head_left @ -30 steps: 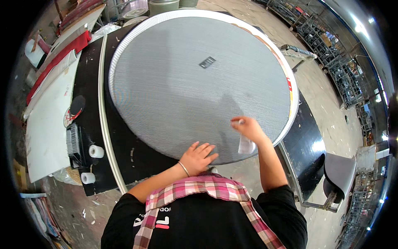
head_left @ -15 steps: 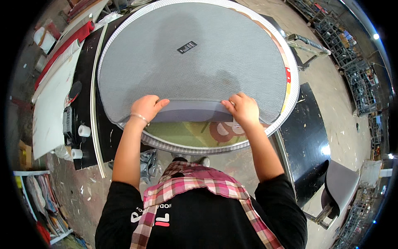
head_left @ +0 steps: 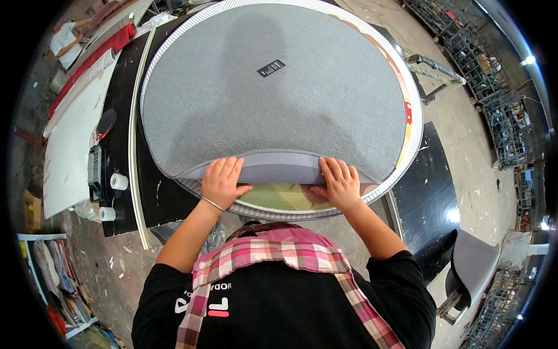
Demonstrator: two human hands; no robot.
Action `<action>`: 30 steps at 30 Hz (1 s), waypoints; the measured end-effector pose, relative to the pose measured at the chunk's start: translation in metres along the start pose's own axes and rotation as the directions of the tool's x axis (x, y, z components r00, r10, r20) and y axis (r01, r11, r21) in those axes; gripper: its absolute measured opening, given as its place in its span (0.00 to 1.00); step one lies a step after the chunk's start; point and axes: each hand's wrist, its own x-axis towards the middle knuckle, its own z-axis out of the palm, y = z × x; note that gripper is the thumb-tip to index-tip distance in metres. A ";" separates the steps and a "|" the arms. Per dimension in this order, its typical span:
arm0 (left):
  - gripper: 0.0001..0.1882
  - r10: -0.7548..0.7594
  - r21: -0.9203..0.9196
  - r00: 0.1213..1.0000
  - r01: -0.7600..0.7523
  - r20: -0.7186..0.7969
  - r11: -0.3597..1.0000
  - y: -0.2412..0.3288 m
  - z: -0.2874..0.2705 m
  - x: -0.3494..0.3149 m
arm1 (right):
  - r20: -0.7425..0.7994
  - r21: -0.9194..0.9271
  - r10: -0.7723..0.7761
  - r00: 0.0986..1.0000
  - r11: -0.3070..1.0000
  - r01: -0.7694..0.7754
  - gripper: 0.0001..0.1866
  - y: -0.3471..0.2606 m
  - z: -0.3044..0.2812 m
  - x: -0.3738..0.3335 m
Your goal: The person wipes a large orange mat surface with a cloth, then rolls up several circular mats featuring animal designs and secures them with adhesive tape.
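A large round rug (head_left: 267, 110) lies with its grey underside up, a small black label (head_left: 271, 68) on it. Toward me its near edge is lifted and curled, showing a smooth grey-purple band (head_left: 280, 169). My left hand (head_left: 222, 180) grips the left part of this curled edge, fingers over it and thumb below. On the right part, my right hand (head_left: 342, 185) grips it the same way. Beneath lies another round piece with a green and brown printed face (head_left: 273, 196) and a pale ribbed border (head_left: 416, 134).
Black tabletops (head_left: 431, 192) stretch out on both sides. At left are a long pale strip (head_left: 132, 139), white rolls (head_left: 118, 181), a black box-like object (head_left: 96, 173) and a red fabric roll (head_left: 104, 51). A grey chair (head_left: 474, 262) stands at right, with metal racks (head_left: 485, 75) beyond.
Both hands have come nearer to me with the curled edge, which now bows more. Their grip has changed from thumbs on top to fingers laid over the edge.
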 end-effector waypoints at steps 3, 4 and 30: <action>0.26 -0.008 0.050 1.000 0.009 -0.025 0.999 -0.012 0.008 0.011 | 0.065 0.065 0.028 0.997 0.997 -0.032 0.27 0.013 0.004 0.019; 0.24 -0.033 0.060 0.999 0.031 0.033 0.998 -0.017 0.004 0.020 | 0.076 0.114 0.034 0.997 0.993 -0.042 0.27 0.019 0.003 0.027; 0.34 -0.149 -0.025 0.883 0.179 0.444 0.984 -0.056 0.020 0.075 | 0.249 0.214 0.015 0.968 0.974 -0.071 0.35 0.064 0.034 0.074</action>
